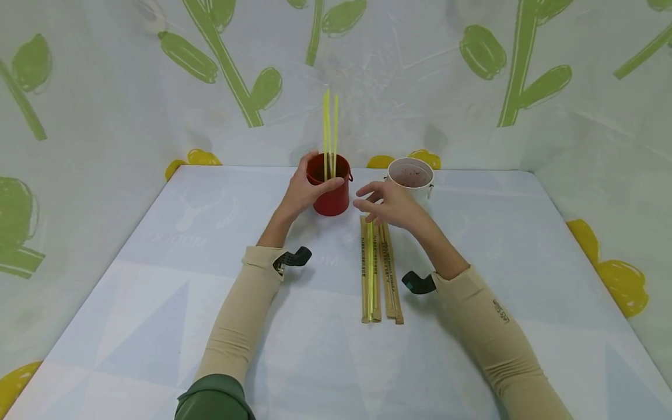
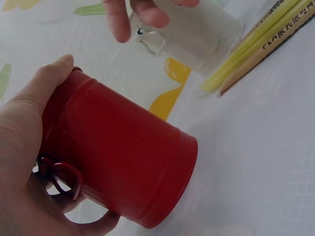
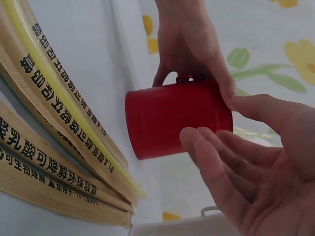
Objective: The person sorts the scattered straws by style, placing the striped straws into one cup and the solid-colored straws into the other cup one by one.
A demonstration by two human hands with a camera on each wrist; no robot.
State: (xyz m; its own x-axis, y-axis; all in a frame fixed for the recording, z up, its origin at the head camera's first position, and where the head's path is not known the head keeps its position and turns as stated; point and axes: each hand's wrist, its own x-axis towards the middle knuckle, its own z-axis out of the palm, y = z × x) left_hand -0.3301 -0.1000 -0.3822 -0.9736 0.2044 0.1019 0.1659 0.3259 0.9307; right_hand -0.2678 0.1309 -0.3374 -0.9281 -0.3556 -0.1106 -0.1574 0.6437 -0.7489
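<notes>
My left hand point(image 1: 303, 193) grips a small red metal bucket point(image 1: 332, 201) by its rim and side, thumb at the front. Thin yellow straws point(image 1: 328, 125) stand upright inside the bucket. To the right, my right hand point(image 1: 392, 205) hovers with loosely bent fingers and holds nothing; the right wrist view shows its palm point(image 3: 275, 196) beside the red bucket. Below that hand, several paper-wrapped straws point(image 1: 389, 280) lie lengthwise on the table, along with a bare yellow straw point(image 1: 370, 274).
A white metal bucket point(image 1: 424, 191) stands behind my right hand, partly covered by it. The table point(image 1: 173, 291) has a pale blue and white patterned cover. At its far edge rises a white sheet point(image 1: 399, 87) printed with green leaves.
</notes>
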